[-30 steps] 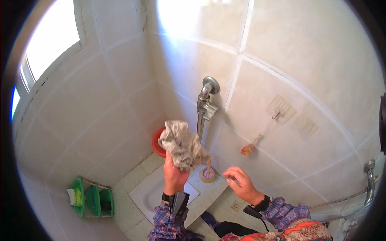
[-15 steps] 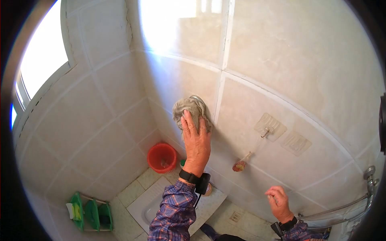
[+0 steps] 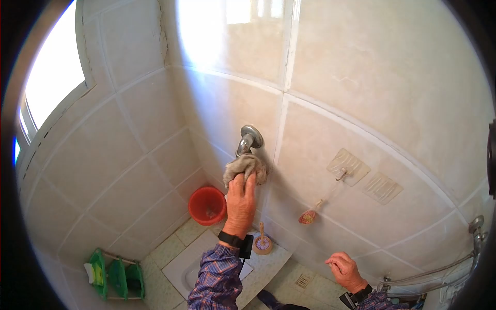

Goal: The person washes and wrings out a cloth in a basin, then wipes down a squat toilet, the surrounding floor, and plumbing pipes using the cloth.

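Note:
A crumpled grey-beige cloth (image 3: 244, 168) is wrapped over the lower part of the metal wall pipe and valve (image 3: 250, 138), whose round flange and bend show above it. My left hand (image 3: 241, 209) grips the cloth from below and in front, its fingers pressed on it. The valve handle is hidden under the cloth. Off to the right and lower, my right hand (image 3: 345, 270) hangs in the air with its fingers curled together, touching nothing; no object shows in it.
A red bucket (image 3: 207, 205) stands in the corner, with a squat toilet (image 3: 194, 271) and a round brush (image 3: 262, 245) on the floor. Wall hook (image 3: 342, 175), hanging mesh item (image 3: 307, 216), green rack (image 3: 118, 276) and shower pipes (image 3: 475, 243) are around.
The left hand first raised the cloth to the wall flange, then slid it down the pipe, uncovering the flange. The right hand moved down and right, then slightly back left.

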{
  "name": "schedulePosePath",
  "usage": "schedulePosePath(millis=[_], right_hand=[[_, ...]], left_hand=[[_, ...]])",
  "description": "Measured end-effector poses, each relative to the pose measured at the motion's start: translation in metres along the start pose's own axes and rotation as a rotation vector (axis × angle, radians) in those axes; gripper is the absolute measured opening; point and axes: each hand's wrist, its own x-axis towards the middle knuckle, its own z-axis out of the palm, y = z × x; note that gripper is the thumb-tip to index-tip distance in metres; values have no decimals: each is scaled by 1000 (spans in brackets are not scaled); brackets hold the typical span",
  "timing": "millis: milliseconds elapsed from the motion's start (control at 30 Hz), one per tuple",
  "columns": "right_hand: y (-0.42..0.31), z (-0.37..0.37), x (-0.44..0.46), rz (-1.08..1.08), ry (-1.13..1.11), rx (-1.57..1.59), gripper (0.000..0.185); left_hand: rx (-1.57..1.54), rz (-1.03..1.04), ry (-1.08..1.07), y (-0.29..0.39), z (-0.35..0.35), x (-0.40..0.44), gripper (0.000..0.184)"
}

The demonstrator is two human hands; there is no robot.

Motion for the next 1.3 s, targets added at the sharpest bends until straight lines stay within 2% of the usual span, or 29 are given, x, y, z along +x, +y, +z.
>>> schedulePosePath(millis=[100,133,233,267,367,500,533,667,767,800,1033,1133,1167,1233,1300], right_hand=[[1,-3,-5,15,9,-9,11],[5,-1,-8,8,29,-5,10],[7,4,-7,17,7,12,9],[6,4,-8,27,-13,14,9],[-1,10,-4,8,-40,22,8],[-4,16,-9,9,-82,26,9],[-4,17,-13,24,-99,33,9],[-2,18,-19,15,-125,20,9],[0,18,-24,-4,-140,21,9],[2,18,-27,0,-138,23,9],[7,15,-34,33,-125,29,10],[12,9,-40,38,-119,2,10],[14,10,-40,34,-111,-8,10],[22,16,-43,25,-94,5,10],[21,16,-47,36,-115,21,9]], left_hand=[[-110,-123,134,-5,-15,-26,45],[-240,-269,54,-9,-22,-41,39],[-1811,-1062,168,-6,-9,-66,34],[-1972,-1109,197,-3,-1,-61,44],[-2223,-1044,222,15,12,-27,45],[-2070,-1016,166,35,9,-17,41],[-2096,-1016,215,40,8,-9,40],[-2018,-943,181,35,29,5,36],[-1947,-1069,216,34,30,15,34],[-1949,-1185,272,33,29,19,30],[-1583,-1344,275,33,17,10,31],[-1556,-1317,197,41,-16,-7,31],[-1621,-1282,334,49,-23,-10,27],[-1624,-1147,435,76,-37,1,24],[-1460,-886,234,80,-39,27,22]])
